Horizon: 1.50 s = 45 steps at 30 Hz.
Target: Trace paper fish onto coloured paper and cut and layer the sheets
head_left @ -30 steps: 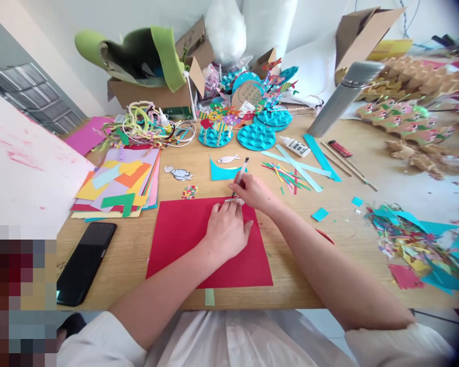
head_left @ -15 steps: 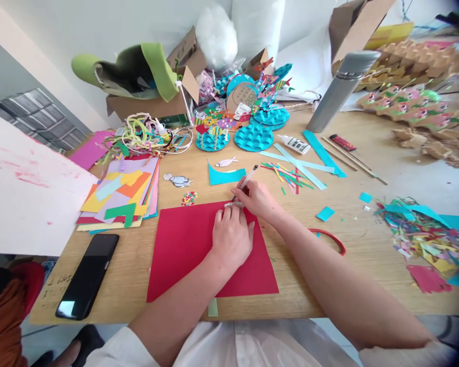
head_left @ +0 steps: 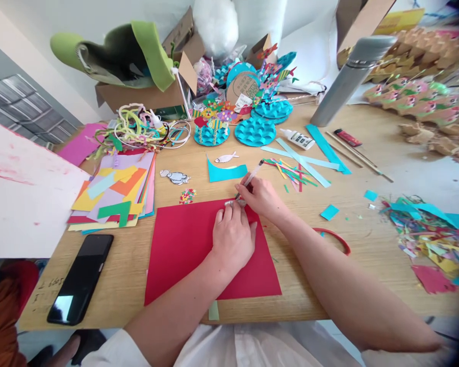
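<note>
A red sheet of paper [head_left: 183, 250] lies flat in front of me. My left hand [head_left: 234, 232] rests on it, fingers stretched forward, the fingertips pressing a small pale cut-out [head_left: 229, 203] at the sheet's top edge. The cut-out is mostly covered by my fingers. My right hand [head_left: 265, 201] grips a pen [head_left: 253, 175], its tip down beside the cut-out. Just beyond lie a curved blue paper piece [head_left: 225, 173] and a fish cut-out [head_left: 226, 157]. Another grey-white cut-out [head_left: 176, 177] is farther left, above a little pile of coloured paper bits [head_left: 187, 196].
Stacked coloured paper [head_left: 110, 204] and a black phone [head_left: 80, 279] are at left. Blue egg-tray crafts [head_left: 255, 131], a glue bottle [head_left: 297, 138] and a grey flask [head_left: 348, 84] stand or lie behind. Paper strips [head_left: 292, 173], red-handled scissors [head_left: 338, 239] and scraps [head_left: 436, 234] are at right.
The camera view has shifted slightly. My right hand and the pen have moved a little along the cut-out's edge, while my left hand stays on the sheet.
</note>
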Motion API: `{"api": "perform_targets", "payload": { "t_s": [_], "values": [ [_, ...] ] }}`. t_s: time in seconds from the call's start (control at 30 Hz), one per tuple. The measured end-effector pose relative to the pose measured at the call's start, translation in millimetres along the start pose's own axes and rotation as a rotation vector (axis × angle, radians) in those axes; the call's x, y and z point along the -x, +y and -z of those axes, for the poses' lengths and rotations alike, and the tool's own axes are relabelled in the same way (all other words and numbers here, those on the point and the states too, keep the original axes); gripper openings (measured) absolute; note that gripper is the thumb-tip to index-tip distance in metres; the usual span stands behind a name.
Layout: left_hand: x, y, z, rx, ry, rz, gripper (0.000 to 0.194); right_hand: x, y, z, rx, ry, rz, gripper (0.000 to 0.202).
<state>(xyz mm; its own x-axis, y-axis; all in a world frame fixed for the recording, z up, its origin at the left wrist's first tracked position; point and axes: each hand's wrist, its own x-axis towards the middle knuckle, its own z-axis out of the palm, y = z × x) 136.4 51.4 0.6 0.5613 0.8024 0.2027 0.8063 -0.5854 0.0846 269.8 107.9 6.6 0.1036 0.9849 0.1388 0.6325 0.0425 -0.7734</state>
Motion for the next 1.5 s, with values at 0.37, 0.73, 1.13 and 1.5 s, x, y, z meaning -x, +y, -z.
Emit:
{"api": "perform_targets", "payload": {
  "t_s": [0.37,0.73,1.13,1.5],
  "values": [
    [-1.1,0.1,1.3,-0.012,-0.014,-0.009,0.048,-0.8,-1.0,-1.8,0.055,0.049,-0.02,0.015],
    [-0.3,-1.6,1.0,0.021,-0.004,-0.002,0.049,-1.4,-0.6,-0.9,0.057,0.053,-0.039,0.014],
    [-1.9,-0.6,4.8,0.024,-0.041,0.009,0.049,-1.5,-0.5,1.0,0.07,0.088,-0.06,0.017],
    [-2.3,-1.2,5.7,0.015,-0.052,0.008,0.048,-1.1,-0.9,1.6,0.065,0.131,-0.061,0.017]
  ]
}}
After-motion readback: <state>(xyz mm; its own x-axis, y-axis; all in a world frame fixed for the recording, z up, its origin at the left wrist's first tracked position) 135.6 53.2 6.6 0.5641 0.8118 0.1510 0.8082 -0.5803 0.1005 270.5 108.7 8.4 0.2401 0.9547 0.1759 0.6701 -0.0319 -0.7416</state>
